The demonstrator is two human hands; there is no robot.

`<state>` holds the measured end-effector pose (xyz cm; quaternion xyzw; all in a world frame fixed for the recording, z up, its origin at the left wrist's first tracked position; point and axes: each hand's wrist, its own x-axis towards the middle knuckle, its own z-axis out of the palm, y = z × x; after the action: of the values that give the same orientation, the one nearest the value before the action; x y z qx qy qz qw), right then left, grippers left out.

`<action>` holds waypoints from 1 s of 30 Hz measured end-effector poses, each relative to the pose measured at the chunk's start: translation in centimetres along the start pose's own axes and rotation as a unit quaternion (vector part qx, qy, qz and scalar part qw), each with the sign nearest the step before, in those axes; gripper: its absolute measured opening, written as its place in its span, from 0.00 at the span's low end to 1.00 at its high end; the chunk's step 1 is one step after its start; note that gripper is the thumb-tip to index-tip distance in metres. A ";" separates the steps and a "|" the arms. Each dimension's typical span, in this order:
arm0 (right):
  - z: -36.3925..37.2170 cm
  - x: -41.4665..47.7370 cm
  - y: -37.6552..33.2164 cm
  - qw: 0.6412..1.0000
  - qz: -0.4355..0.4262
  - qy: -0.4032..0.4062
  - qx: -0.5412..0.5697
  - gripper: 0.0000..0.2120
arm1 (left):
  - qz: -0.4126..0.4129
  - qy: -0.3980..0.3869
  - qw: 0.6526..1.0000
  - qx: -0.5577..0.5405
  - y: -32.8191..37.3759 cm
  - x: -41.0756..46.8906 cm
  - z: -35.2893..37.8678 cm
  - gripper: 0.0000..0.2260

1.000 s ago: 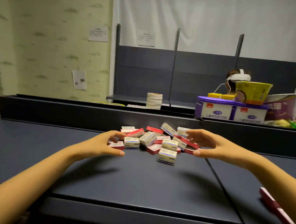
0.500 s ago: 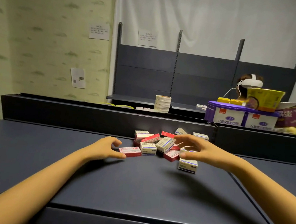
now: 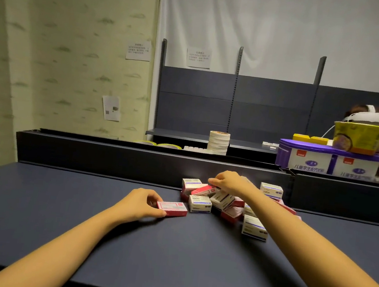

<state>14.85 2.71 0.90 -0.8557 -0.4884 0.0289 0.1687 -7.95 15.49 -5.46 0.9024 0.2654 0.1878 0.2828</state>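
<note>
Item: left hand [image 3: 138, 204], thumb and fingers curled round the near end of a flat red box [image 3: 172, 209]. The box lies level on the dark table [image 3: 103, 239] at nine o'clock of the pile. Item: right hand [image 3: 230, 182], palm down over the top of the pile, fingers bent onto the end of a tilted red box [image 3: 202, 189]; an onlooker cannot tell whether they pinch it or only touch it. Item: pile of small boxes [image 3: 230, 208], white and red, heaped at the table's twelve o'clock close against the back rail [image 3: 135, 161]. Within the pile: left white box [image 3: 199, 204] at eight o'clock, just beside the flat red box; front white box [image 3: 254, 227] at five o'clock, beside the right forearm; rear white box [image 3: 271, 190] at two o'clock. Beyond the rail: stack of white round tins [image 3: 218, 145] at twelve o'clock; purple tubs [image 3: 322, 159] at two o'clock, with a yellow bowl [image 3: 359, 138] on top; behind the bowl, a second person's head wearing a white headset [image 3: 369, 115]. On the wall at eleven o'clock: paper notices [image 3: 138, 49].
</note>
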 end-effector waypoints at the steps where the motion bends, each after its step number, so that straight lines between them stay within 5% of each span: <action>1: 0.4 0.5 0.0 1.000 0.007 -0.009 -0.012 0.21 | 0.001 0.001 1.000 0.000 -0.1 0.0 0.0 0.16; 9: 0.3 0.9 -0.3 0.994 0.022 -0.103 -0.040 0.22 | 0.004 0.002 1.000 -0.011 -0.1 0.0 0.0 0.17; 22: 0.7 -0.5 0.0 0.970 -0.136 -0.152 -0.131 0.17 | 0.016 0.000 1.000 -0.027 0.3 -0.5 -0.3 0.15; 30: -0.5 -2.2 1.7 0.982 -0.133 -0.061 -0.116 0.22 | 0.028 0.033 0.995 -0.091 0.8 -0.6 -1.5 0.15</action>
<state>15.17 -0.10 0.59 -0.7932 -0.6076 0.0019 0.0407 -8.85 15.19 -3.98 0.8734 0.2308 0.2492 0.3492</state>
